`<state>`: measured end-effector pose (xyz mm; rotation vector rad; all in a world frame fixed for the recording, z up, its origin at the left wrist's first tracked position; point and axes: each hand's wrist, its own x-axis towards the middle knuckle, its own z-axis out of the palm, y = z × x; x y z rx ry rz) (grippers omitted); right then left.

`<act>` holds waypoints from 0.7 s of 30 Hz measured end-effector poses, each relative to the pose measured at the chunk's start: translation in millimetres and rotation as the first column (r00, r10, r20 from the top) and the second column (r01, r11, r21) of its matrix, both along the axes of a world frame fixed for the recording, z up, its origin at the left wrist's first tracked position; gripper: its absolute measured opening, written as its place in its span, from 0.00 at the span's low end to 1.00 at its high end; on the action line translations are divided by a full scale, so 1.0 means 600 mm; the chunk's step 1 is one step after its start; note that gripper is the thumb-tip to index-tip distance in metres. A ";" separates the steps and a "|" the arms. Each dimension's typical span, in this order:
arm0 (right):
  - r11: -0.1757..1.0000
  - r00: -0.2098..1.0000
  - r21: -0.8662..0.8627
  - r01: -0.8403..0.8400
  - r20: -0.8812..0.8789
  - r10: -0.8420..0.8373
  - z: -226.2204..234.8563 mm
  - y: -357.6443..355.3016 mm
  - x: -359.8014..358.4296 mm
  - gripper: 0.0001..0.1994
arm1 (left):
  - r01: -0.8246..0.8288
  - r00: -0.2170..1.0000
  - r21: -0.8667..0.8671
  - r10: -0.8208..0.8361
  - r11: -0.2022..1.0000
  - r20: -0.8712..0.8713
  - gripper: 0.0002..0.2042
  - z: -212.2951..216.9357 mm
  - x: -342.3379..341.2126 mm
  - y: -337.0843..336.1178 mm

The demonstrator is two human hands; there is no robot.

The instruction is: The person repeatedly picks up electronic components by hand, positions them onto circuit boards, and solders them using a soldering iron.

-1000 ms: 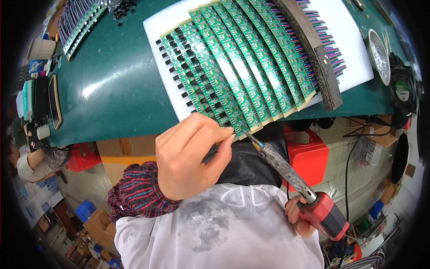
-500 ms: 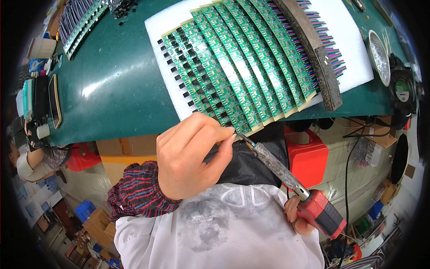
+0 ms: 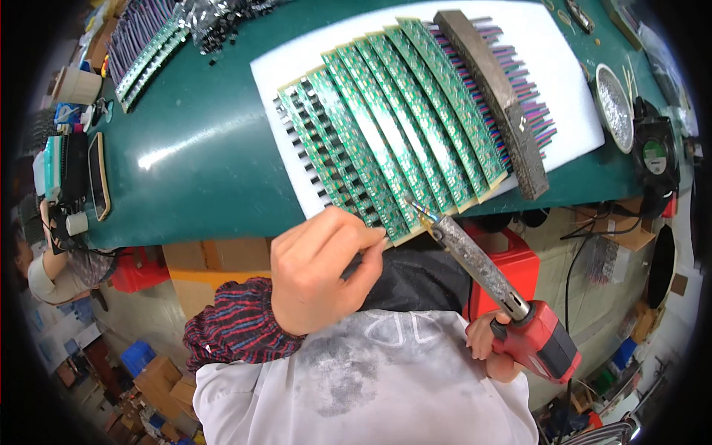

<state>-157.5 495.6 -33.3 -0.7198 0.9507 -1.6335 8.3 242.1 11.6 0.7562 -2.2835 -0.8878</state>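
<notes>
My left hand (image 3: 315,271) is closed in a pinch at the near edge of overlapping green circuit boards (image 3: 382,122). Whatever lies between its fingertips is too small to make out. Rows of small black parts (image 3: 326,152) sit along the leftmost boards. In my right hand (image 3: 486,347) is a soldering iron (image 3: 486,274) with a red and black grip. Its tip points up and left over the near end of the boards, a little apart from my left fingertips; whether it touches a board I cannot tell.
The boards lie on a white foam sheet (image 3: 575,81) on a green table (image 3: 200,156). A heavy bar (image 3: 497,93) presses across their coloured wires (image 3: 545,126). A silvery bowl (image 3: 614,107) stands right, a phone (image 3: 98,174) left. Below is a red stool (image 3: 512,271).
The soldering iron's tip has moved up and right, away from my left fingertips. My left hand stays pinched at the boards' near edge. The whole view has shifted slightly.
</notes>
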 end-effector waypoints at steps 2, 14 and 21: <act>0.988 0.963 -0.145 0.048 -0.257 -0.084 0.009 -0.039 -0.001 0.29 | 0.029 0.999 0.017 -0.029 0.999 -0.018 0.07 -0.001 0.002 -0.002; 0.940 0.890 0.033 0.341 -0.333 -0.311 0.059 -0.190 0.008 0.39 | -0.310 0.921 -0.422 0.378 0.852 0.088 0.06 0.030 0.059 -0.277; 0.993 0.937 -0.053 0.107 -0.327 -0.118 0.044 -0.227 -0.029 0.41 | -0.250 0.917 -0.325 0.331 0.912 0.221 0.05 -0.028 0.072 -0.373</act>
